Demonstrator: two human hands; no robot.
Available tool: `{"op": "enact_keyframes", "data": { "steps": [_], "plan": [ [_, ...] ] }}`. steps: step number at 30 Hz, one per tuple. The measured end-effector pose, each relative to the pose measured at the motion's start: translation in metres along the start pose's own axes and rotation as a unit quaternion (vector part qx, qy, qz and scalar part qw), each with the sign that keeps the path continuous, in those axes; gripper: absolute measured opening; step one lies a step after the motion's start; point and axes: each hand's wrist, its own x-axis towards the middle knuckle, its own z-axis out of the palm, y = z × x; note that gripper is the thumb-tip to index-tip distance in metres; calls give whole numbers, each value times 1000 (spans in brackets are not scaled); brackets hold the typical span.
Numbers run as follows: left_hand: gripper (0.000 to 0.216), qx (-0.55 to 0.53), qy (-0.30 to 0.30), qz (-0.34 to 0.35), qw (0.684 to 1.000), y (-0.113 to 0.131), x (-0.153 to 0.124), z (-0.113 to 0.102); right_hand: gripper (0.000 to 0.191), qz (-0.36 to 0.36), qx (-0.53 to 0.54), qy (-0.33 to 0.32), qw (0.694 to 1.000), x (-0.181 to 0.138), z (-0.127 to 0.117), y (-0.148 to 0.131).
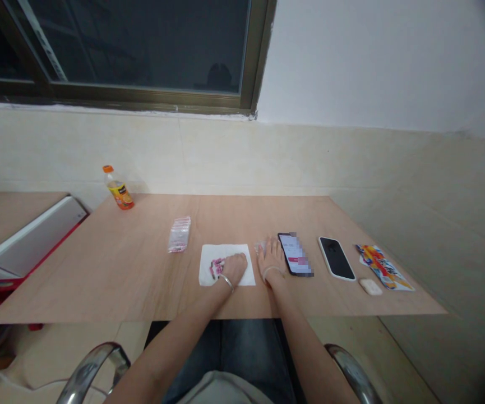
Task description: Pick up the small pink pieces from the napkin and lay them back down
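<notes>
Nearest us, two curved chrome chair arms (91, 373) (354, 373) show at the bottom corners of the frame, one on each side. Our subject's arms reach forward between them to the table (78, 292).

The left hand (234, 269), wearing a silver bangle (226, 282), lies palm down on a white paper napkin (227, 265) at the middle of the table. Its fingers are close together, and we cannot tell whether it grips anything. A small pink-printed packet (217, 268) sits on the napkin, just beside the fingertips.

The right hand (271, 261), also with a bangle (272, 271), is spread flat on the bare wood. Its fingertips touch a small clear wrapper (259, 247), and its edge lies just beside a phone with a blurred screen (295, 254).

Further right lie a black phone (337, 258), a white earbud case (370, 287) and a colourful printed card (384, 268). Left of the napkin is a clear plastic bag (179, 234). An orange-capped juice bottle (118, 188) stands at the far edge, upper left.
</notes>
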Motion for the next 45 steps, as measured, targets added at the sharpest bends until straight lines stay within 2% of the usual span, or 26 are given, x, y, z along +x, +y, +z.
{"op": "enact_keyframes", "data": {
  "steps": [5, 8, 11, 16, 24, 31, 45],
  "plan": [
    [28, 84, -24, -36, 995, -1, 2, 7, 56, -2, -18, -24, 1000, 2, 0, 1],
    [30, 112, -17, -23, 993, -2, -1, 7, 55, 3, -21, -30, 999, 3, 1, 2],
    [21, 135, -4, -5, 991, -2, -4, 6, 54, 2, -19, -35, 999, 4, 2, 3],
    [21, 162, 42, 29, 986, 0, -6, 6, 53, 5, -19, -39, 999, 4, 2, 3],
    [19, 182, 71, 61, 979, -4, -1, 9, 54, 9, -22, -50, 998, 6, 6, 3],
    [20, 187, 74, 59, 978, -4, 0, 10, 55, 19, -24, -61, 998, 7, 5, 1],
    [20, 174, 72, 63, 980, -4, -2, 4, 56, 30, -9, -35, 999, 6, 9, 1]
  ]
}}
